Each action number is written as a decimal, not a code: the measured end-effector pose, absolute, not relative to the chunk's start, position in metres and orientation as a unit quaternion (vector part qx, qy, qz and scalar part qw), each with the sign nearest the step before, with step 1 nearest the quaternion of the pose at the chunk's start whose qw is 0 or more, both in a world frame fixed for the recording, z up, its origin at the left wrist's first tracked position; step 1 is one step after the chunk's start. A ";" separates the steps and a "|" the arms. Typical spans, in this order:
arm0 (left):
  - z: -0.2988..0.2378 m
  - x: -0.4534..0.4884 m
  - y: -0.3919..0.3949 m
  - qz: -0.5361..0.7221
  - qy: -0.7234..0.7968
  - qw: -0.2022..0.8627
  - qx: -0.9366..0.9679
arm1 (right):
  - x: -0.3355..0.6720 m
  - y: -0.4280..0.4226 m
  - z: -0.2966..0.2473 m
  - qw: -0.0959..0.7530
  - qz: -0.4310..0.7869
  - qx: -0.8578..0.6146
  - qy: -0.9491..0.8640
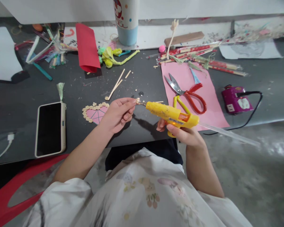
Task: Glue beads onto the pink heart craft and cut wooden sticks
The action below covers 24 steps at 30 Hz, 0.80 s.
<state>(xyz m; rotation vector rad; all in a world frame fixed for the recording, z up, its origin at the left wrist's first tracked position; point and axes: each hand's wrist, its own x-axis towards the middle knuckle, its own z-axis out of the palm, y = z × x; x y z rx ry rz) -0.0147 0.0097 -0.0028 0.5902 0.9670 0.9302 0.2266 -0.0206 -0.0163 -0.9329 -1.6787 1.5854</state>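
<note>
My right hand (183, 134) is wrapped round the grip of a yellow hot glue gun (163, 111), with a long clear glue stick (229, 134) out of its back. Its nozzle points left, at a small cream-coloured piece (138, 101) pinched in the fingertips of my left hand (120, 115). I cannot tell whether nozzle and piece touch. Partly behind my left wrist lies a pink paper heart (98, 115), edged with small cream pieces and crossed by dark threads. Thin wooden sticks (115, 86) lie just beyond my hands on the dark table.
Red-handled scissors (189, 94) lie on pink paper (213, 107) to the right. Beyond them are wrapped chopsticks (191, 52). A purple box with a black cable (238, 100) sits farther right. A phone (50, 129) lies left; a tumbler (127, 25) stands at the back.
</note>
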 end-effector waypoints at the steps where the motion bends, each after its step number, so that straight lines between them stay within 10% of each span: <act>1: -0.003 -0.015 0.010 0.424 0.444 0.741 0.272 | 0.226 -0.020 -0.016 0.318 0.599 -0.356 -0.644; 24: -0.003 -0.014 0.009 0.423 0.462 0.727 0.282 | 0.227 -0.021 -0.017 0.315 0.582 -0.365 -0.655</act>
